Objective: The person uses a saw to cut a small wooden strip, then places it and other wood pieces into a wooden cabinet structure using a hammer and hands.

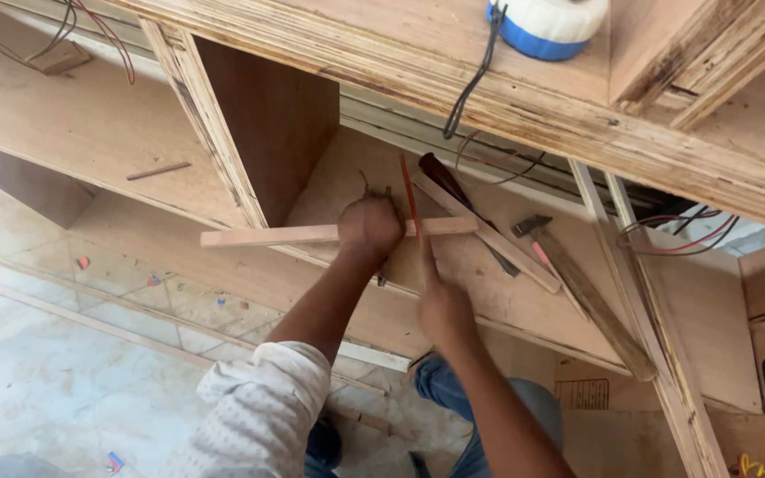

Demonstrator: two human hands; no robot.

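Two hands at work, one wooden strip [312,235], one red pencil [409,196], one hammer [577,288] and one dark-handled tool [453,190] on the plywood panel [506,292]. Left hand [369,226] reaching forward from a rolled white sleeve [263,407], fist clenched over the strip and pressing it flat across the panel edge. Right hand [443,305] stretched ahead, fingers pinching the pencil, held upright just right of the left fist, tip near the strip. Hammer lying well to the right, untouched.
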